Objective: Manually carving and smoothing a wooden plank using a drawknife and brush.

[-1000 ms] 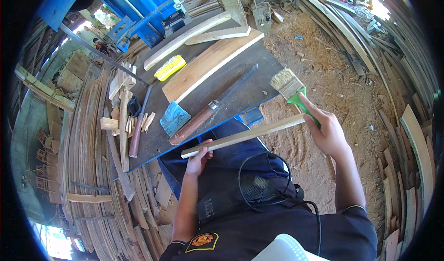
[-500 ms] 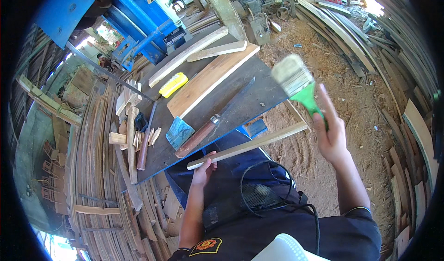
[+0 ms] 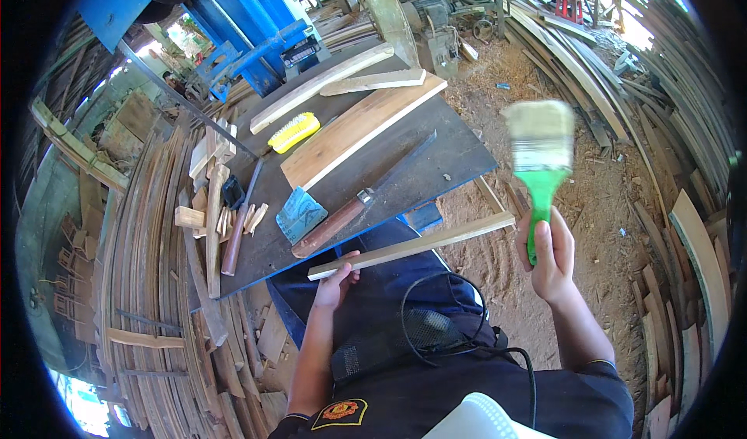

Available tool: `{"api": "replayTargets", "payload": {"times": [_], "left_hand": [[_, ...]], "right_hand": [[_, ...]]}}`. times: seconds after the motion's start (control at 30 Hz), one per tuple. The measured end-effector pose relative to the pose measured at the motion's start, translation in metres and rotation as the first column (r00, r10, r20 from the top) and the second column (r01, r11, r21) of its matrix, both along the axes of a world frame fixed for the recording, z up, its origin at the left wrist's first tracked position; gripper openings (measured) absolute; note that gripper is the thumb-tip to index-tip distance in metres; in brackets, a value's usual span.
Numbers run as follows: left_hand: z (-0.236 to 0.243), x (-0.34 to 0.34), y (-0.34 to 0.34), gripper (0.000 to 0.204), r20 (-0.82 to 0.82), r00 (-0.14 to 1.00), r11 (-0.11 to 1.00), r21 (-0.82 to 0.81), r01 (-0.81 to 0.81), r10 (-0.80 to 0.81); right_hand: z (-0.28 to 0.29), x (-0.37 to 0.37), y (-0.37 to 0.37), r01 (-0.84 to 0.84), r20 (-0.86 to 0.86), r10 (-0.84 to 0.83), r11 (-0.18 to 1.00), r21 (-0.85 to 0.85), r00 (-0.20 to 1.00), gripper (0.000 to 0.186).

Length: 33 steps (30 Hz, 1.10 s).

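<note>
Right hand closed around a green-handled paintbrush, bristles up over open sawdust ground, while the left hand grips one end of a wooden slat lying just off the dark table's near edge.

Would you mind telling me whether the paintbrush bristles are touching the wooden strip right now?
Apart. The head view shows the paintbrush raised in the right hand, its bristles well above the wooden strip, with sandy ground visible between them; the left hand holds the strip.
</note>
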<state>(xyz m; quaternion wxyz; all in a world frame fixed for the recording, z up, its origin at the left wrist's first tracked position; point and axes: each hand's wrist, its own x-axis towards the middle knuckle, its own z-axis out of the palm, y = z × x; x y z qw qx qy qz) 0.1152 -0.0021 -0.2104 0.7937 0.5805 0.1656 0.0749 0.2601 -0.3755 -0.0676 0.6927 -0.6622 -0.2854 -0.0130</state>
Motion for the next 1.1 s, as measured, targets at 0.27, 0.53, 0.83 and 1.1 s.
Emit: {"api": "replayTargets", "payload": {"times": [0.27,0.53,0.83,1.1], "left_hand": [[-0.001,0.003,-0.001,0.042,0.011,0.999,0.999,-0.009,0.033,-0.033],[-0.001,0.002,-0.002,0.042,0.037,0.999,0.999,-0.015,0.039,-0.038],[-0.003,-0.004,0.001,0.041,0.035,0.998,0.999,-0.011,0.044,-0.044],[0.002,0.007,-0.004,0.04,-0.04,0.999,0.999,0.005,0.037,-0.037]], "right_hand": [[-0.052,-0.016,0.008,-0.361,-0.538,0.245,0.925,-0.12,0.807,0.041],[-0.056,-0.016,0.015,-0.166,0.022,0.165,0.98,0.108,0.986,0.044],[-0.036,-0.032,0.012,0.107,-0.043,-0.102,0.984,0.14,0.994,0.041],[-0.082,-0.016,0.01,-0.132,-0.448,0.004,0.958,-0.256,0.894,0.04]]}}
